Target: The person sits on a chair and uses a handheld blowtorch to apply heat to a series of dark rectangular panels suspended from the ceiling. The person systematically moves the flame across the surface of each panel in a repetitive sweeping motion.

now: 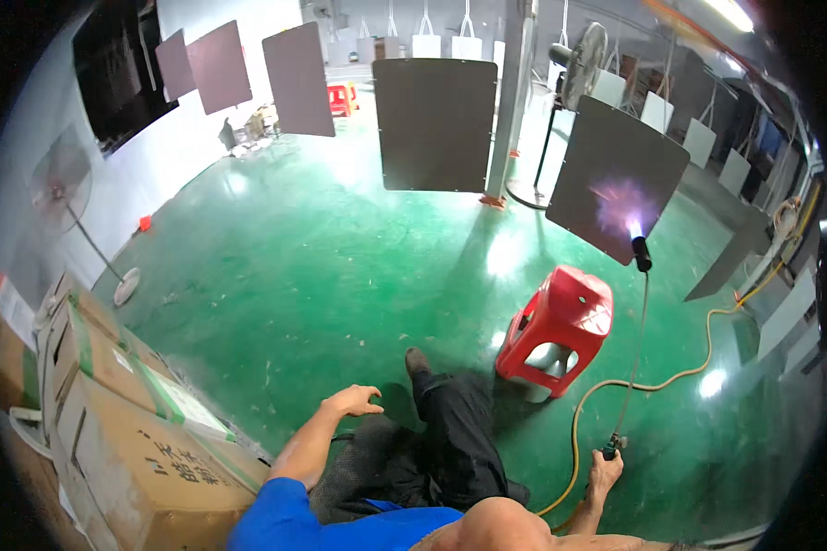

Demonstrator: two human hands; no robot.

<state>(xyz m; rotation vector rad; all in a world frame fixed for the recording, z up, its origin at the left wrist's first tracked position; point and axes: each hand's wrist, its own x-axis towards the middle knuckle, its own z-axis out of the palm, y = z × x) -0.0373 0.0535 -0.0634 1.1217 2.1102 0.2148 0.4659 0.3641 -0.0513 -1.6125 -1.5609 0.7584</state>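
My right hand [604, 471] is closed around the handle of a long gas torch [641, 253]. Its thin metal tube reaches up and away, and a purple-white flame [632, 217] from the black nozzle plays over the lower part of a hanging dark panel [620, 163]. A yellow hose [576, 432] runs near the handle and across the floor. My left hand [353, 401] hovers beside my leg, fingers loosely bent and apart, with nothing in it. Nearest to the left hand are my dark trousers and a dark mesh surface [340, 491] beside me.
A red plastic stool [560, 321] stands ahead on the green floor [276, 303]. More panels [436, 124] hang in a row behind. One standing fan [579, 69] is by a post [510, 110], another [60, 188] at left. Cardboard boxes [147, 450] are stacked near left.
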